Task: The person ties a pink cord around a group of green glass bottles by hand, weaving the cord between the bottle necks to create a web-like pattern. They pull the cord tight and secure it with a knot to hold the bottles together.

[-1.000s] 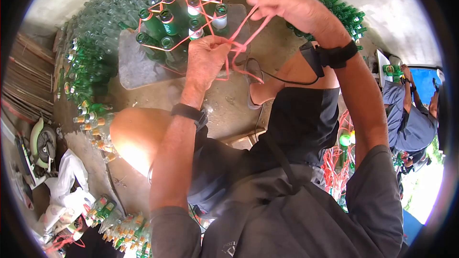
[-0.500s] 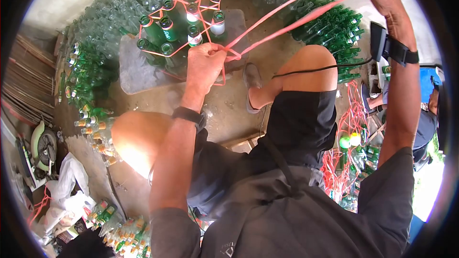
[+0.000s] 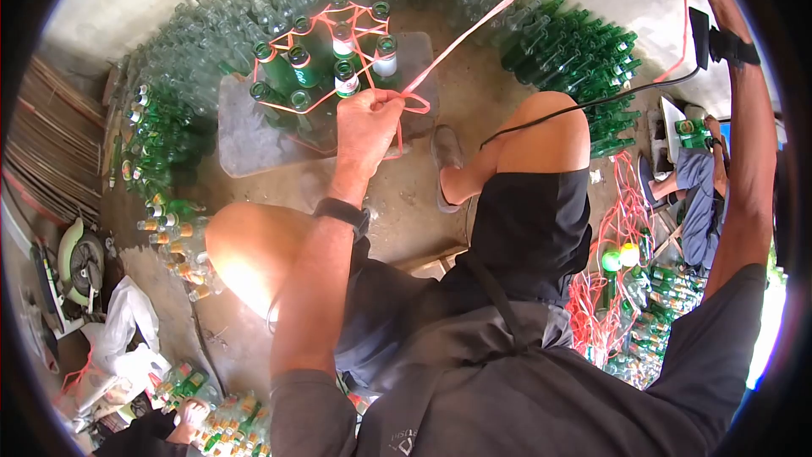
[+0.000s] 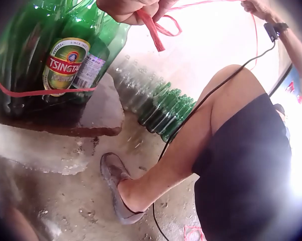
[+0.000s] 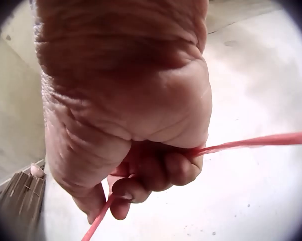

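Several green glass bottles (image 3: 345, 85) stand in a cluster, with pink plastic twine (image 3: 486, 19) laced around and between their necks. My left hand (image 3: 368, 129) pinches the twine at the near right side of the cluster, where a small loop and a short end stick out past the fingers. From there one strand runs taut up and right. My right hand (image 5: 131, 115) is raised far out, past the head view's upper edge; its curled fingers grip the twine in the right wrist view. Lower down, another turn of twine crosses a bottle with a Tsingtao label (image 4: 65, 65).
The cluster stands on a stone slab (image 3: 241, 144). Clear bottles (image 3: 199, 25) and green bottles (image 3: 575, 51) line the wall. A tangle of pink twine (image 3: 592, 313) lies right of my leg. A black cable (image 3: 617, 96) hangs from my right wrist. Another person (image 3: 698, 186) sits at right.
My right hand has moved from beside the left hand up and far to the right, drawing the twine out long. The wide loop has shrunk to a small one. My left hand keeps its pinch.
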Demonstrator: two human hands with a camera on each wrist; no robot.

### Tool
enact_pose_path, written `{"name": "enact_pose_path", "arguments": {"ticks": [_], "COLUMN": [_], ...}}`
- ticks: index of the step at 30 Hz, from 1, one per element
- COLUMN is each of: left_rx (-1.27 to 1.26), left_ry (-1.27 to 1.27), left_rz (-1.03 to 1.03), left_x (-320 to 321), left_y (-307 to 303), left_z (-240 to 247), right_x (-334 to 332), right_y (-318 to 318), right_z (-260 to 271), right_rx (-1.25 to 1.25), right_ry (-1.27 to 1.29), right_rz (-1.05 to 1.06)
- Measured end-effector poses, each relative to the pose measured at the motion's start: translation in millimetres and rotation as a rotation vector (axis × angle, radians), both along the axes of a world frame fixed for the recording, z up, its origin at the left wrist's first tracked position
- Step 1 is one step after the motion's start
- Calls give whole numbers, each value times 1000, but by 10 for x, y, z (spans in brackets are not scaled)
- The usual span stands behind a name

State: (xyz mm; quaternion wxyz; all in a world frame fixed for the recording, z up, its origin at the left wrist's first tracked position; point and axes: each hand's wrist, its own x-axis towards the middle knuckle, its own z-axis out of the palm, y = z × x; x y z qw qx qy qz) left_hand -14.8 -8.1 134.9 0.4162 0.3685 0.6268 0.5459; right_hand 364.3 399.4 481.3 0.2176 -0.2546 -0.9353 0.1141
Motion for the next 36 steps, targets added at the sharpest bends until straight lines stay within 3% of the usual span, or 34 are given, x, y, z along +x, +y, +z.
{"name": "enact_pose_path", "arguments": {"ticks": [1, 2, 3, 9, 10, 14, 16, 19, 22, 27, 29, 31, 36], "left_rx": [4, 7, 6, -65, -50, -37, -24, -5, 98, 132, 178, 221, 205], "left_ry": [4, 7, 9, -14, -26, -37, -15, 37, 140, 222, 264, 425, 557], "left_rz": [6, 12, 11, 9, 17, 31, 44, 60, 112, 177, 199, 232, 229], "left_x": [9, 13, 14, 46, 55, 85, 100, 122, 157, 123, 109, 97, 78], "left_y": [2, 5, 11, 25, 31, 25, 21, 19, 3, -48, -69, -113, -147], "left_z": [2, -2, -19, -1, -20, 7, 26, 18, 20, 8, 12, 79, 119], "right_x": [-392, -847, -1026, -1113, -1109, -1117, -982, -650, -466, -26, -218, -460, -1018], "right_y": [-627, -1348, -1608, -1417, -1490, -1509, -1396, -1003, -1145, -1265, -1519, -1897, -2390], "right_z": [55, 125, 219, 523, 454, 591, 668, 907, 912, 167, -111, -412, -1099], "right_rx": [1, 16, 29, 259, 345, 337, 453, 252, 181, -28, -172, -180, -90], "right_ry": [2, -94, -191, -174, -86, -91, -115, -185, -359, -389, -533, -466, -354], "right_rz": [0, -127, -253, -307, -177, -223, -239, -383, -558, -289, -256, -196, 78]}}
